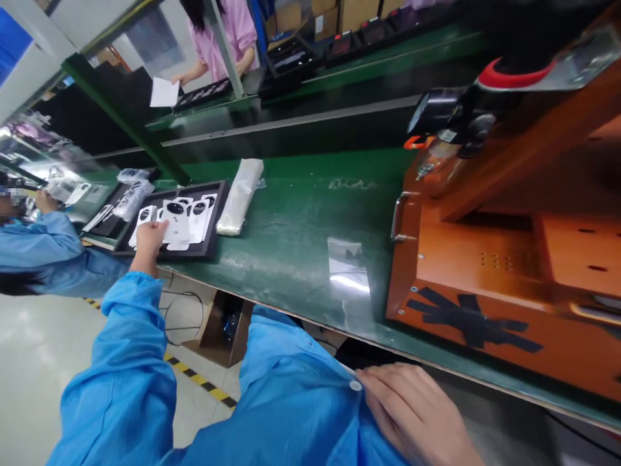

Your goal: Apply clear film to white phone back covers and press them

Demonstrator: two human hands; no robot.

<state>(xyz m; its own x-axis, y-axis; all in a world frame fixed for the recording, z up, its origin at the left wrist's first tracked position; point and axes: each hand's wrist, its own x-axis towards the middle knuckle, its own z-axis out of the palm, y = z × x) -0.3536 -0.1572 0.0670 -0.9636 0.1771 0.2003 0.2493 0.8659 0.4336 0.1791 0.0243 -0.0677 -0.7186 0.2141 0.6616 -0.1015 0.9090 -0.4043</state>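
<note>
1. White panel (178, 228): over similar panels in a black tray (217, 223), left of the bench (286, 213). It looks light, stiff, slippery and easily scratched; best held by its long side edges.
2. Its black oval end points away from the wearer; its long axis runs roughly near to far.
3. Left hand (149, 243): pinching the panel's left edge.
4. Right hand (417, 408): at the blue coat (301, 401); grip unclear.
</note>
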